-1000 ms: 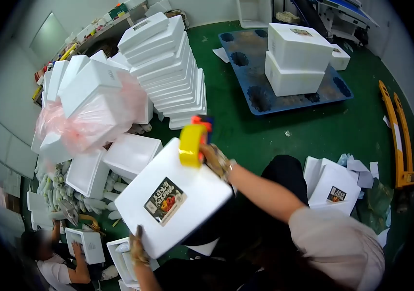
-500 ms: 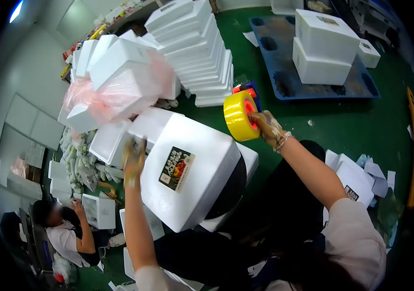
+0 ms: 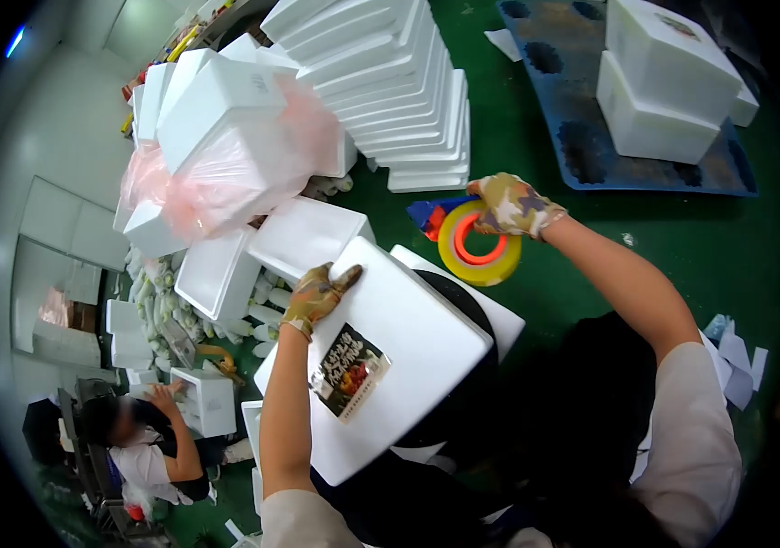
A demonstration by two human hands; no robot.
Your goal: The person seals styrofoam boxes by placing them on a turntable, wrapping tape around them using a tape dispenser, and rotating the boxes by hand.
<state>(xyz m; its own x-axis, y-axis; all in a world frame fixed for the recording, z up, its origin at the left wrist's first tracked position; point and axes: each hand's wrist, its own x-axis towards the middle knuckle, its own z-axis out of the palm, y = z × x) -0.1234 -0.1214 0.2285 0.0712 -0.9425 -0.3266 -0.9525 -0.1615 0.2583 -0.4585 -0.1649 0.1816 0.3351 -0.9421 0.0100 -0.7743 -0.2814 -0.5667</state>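
A white foam box (image 3: 417, 342) with a dark printed label (image 3: 350, 372) rests at an angle on a round black surface (image 3: 467, 306) in front of me. My left hand (image 3: 319, 297), in a camouflage-patterned glove, grips the box's upper left edge. My right hand (image 3: 513, 206), gloved likewise, holds a tape dispenser (image 3: 440, 215) to the right of the box's far edge. On the dispenser sits a roll of yellow tape (image 3: 506, 265) with an orange core. The fingers round the dispenser's handle are partly hidden.
Nested foam boxes (image 3: 408, 100) stand in a tall stack ahead. Foam boxes in pink plastic (image 3: 225, 173) are heaped at left, above pale wrapped produce (image 3: 157, 297). Two boxes (image 3: 659, 110) sit on a blue pallet (image 3: 581, 151). A co-worker (image 3: 148, 447) sits at lower left.
My left hand has come onto the box's upper left edge. The box has shifted and turned. My right hand has turned the dispenser, so the tape roll now shows its flat side.
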